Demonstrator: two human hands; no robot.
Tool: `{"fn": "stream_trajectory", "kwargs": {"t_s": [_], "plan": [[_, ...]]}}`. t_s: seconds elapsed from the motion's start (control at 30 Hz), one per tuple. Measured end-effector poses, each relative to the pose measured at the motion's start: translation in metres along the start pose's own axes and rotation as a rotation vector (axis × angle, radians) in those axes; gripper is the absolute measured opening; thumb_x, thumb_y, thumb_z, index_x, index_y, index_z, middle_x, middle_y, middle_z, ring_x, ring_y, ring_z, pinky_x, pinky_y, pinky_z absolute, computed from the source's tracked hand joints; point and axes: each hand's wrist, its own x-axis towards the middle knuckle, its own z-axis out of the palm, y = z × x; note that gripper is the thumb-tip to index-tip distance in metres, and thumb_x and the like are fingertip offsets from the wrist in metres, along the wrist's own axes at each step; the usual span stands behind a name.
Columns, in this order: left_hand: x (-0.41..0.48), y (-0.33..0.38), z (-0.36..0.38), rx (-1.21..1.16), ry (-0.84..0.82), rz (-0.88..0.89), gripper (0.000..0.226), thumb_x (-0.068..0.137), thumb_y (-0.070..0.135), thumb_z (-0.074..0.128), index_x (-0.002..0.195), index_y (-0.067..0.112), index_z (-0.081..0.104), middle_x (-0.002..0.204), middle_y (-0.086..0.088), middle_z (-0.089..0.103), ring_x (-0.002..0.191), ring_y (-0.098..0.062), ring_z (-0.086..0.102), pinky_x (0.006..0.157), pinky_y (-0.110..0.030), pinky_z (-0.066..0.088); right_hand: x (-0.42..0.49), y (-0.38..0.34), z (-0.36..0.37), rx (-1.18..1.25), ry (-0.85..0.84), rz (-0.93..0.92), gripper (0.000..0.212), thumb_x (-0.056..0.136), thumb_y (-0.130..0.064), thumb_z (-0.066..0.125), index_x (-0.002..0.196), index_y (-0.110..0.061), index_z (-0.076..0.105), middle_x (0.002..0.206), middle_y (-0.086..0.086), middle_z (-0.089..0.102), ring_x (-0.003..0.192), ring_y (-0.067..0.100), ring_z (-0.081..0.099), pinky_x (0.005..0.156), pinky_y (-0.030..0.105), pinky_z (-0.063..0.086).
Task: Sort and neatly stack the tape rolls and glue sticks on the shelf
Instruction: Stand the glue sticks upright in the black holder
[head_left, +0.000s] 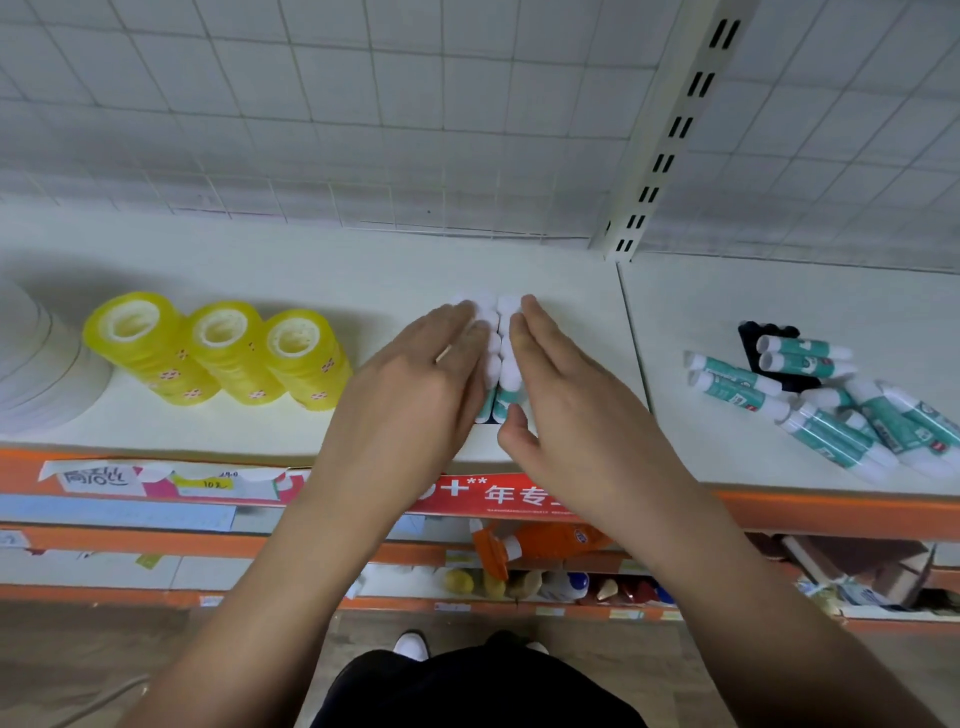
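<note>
Evidently a squaring-up step is in hand. A block of upright glue sticks is stood near the middle of the shelf, white caps up, in what looks like two rows running from near to far. It is flanked by both hands. The left hand is laid flat against its left side and the right hand against its right side. The fingers are straight and close together, and nothing is gripped by either hand. The palms are presumably used like boards, so that the rows are pressed tight and kept in line; such narrow tubes would be easily toppled if handled singly.

To the left, apart from the block, three stacks of yellow tape rolls are set side by side with their cores facing up. That part of the sorting may be judged done. A large white roll is partly seen at the left edge.

To the right, past the joint in the shelf, loose glue sticks are left lying in a heap, and two of them rest on a black tray. These are judged unsorted, so the task is perhaps half finished. Room for them is left on the right of the block.
</note>
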Motion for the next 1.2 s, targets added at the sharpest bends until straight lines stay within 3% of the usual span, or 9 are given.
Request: {"fn": "stream_trajectory", "kwargs": {"t_s": [0.1, 0.23, 0.33, 0.43, 0.6, 0.77, 0.97, 1.1, 1.2], "plan": [[-0.002, 0.004, 0.007, 0.045, 0.010, 0.013, 0.036, 0.096, 0.020, 0.047, 0.122, 0.004, 0.066, 0.132, -0.012, 0.062, 0.124, -0.024, 0.057, 0.101, -0.027, 0.042, 0.001, -0.002, 0.016, -0.086, 0.036, 0.029, 0.075, 0.080, -0.012, 0.067, 0.146, 0.005, 0.036, 0.155, 0.023, 0.031, 0.135, 0.032, 0.046, 0.110, 0.038, 0.034], [0.000, 0.007, 0.011, 0.116, -0.029, -0.002, 0.038, 0.088, 0.013, 0.049, 0.120, 0.001, 0.066, 0.129, -0.015, 0.063, 0.122, -0.026, 0.059, 0.098, -0.029, 0.045, 0.007, -0.003, 0.034, -0.129, 0.112, 0.033, 0.080, 0.067, -0.004, 0.078, 0.139, 0.009, 0.045, 0.146, 0.027, 0.043, 0.130, 0.036, 0.051, 0.109, 0.043, 0.031], [0.001, 0.007, 0.004, 0.050, -0.058, -0.031, 0.040, 0.092, 0.020, 0.041, 0.119, 0.004, 0.066, 0.130, -0.012, 0.062, 0.121, -0.025, 0.059, 0.095, -0.027, 0.047, 0.006, 0.001, 0.025, -0.057, 0.092, 0.002, 0.072, 0.081, -0.012, 0.068, 0.146, 0.003, 0.038, 0.154, 0.019, 0.035, 0.141, 0.029, 0.038, 0.116, 0.036, 0.026], [0.007, 0.002, -0.005, -0.122, -0.081, -0.066, 0.042, 0.097, 0.032, 0.037, 0.122, 0.010, 0.062, 0.136, -0.006, 0.055, 0.114, -0.024, 0.060, 0.084, -0.034, 0.053, 0.008, 0.011, 0.006, 0.165, 0.051, 0.004, 0.067, 0.092, -0.026, 0.059, 0.151, -0.011, 0.031, 0.160, 0.002, 0.022, 0.144, 0.016, 0.029, 0.113, 0.027, 0.034], [0.011, -0.016, -0.012, -0.219, -0.202, -0.073, 0.068, 0.091, 0.049, 0.041, 0.148, 0.014, 0.037, 0.158, -0.001, 0.029, 0.142, -0.015, 0.034, 0.108, -0.027, 0.036, 0.021, 0.024, -0.002, 0.246, -0.181, 0.033, 0.099, 0.089, -0.039, 0.068, 0.157, -0.023, -0.003, 0.163, -0.013, -0.013, 0.145, 0.011, 0.025, 0.105, 0.021, 0.031], [0.011, -0.024, -0.009, -0.065, -0.302, 0.010, 0.065, 0.090, 0.024, 0.065, 0.148, 0.010, 0.039, 0.160, -0.003, 0.024, 0.136, -0.021, 0.045, 0.095, -0.030, 0.046, 0.027, 0.027, 0.003, 0.205, -0.141, 0.007, 0.088, 0.091, -0.034, 0.067, 0.157, -0.021, 0.009, 0.163, -0.008, 0.012, 0.138, 0.016, 0.038, 0.107, 0.027, 0.033], [0.011, -0.026, -0.013, -0.114, -0.299, -0.038, 0.065, 0.090, 0.029, 0.065, 0.148, 0.019, 0.039, 0.161, 0.009, 0.021, 0.128, -0.024, 0.053, 0.088, -0.041, 0.054, 0.024, 0.037, 0.006, 0.396, -0.171, 0.101, 0.106, 0.082, -0.038, 0.077, 0.157, -0.028, 0.003, 0.160, -0.011, 0.025, 0.137, 0.006, 0.039, 0.109, 0.027, 0.034], [0.011, -0.025, -0.013, -0.076, -0.287, -0.033, 0.064, 0.088, 0.029, 0.067, 0.146, 0.017, 0.042, 0.159, 0.005, 0.027, 0.118, -0.027, 0.060, 0.077, -0.038, 0.055, 0.025, 0.035, 0.014, 0.385, -0.166, 0.086, 0.086, 0.084, -0.037, 0.076, 0.152, -0.028, 0.024, 0.147, -0.008, 0.047, 0.130, 0.010, 0.048, 0.097, 0.023, 0.039], [0.012, -0.028, -0.016, -0.054, -0.272, -0.061, 0.063, 0.086, 0.026, 0.067, 0.144, 0.015, 0.045, 0.158, 0.000, 0.031, 0.114, -0.030, 0.062, 0.075, -0.039, 0.056, 0.031, 0.028, 0.020, 0.428, -0.137, 0.076, 0.080, 0.083, -0.036, 0.076, 0.149, -0.027, 0.031, 0.144, -0.008, 0.049, 0.128, 0.009, 0.049, 0.092, 0.020, 0.037]]}}
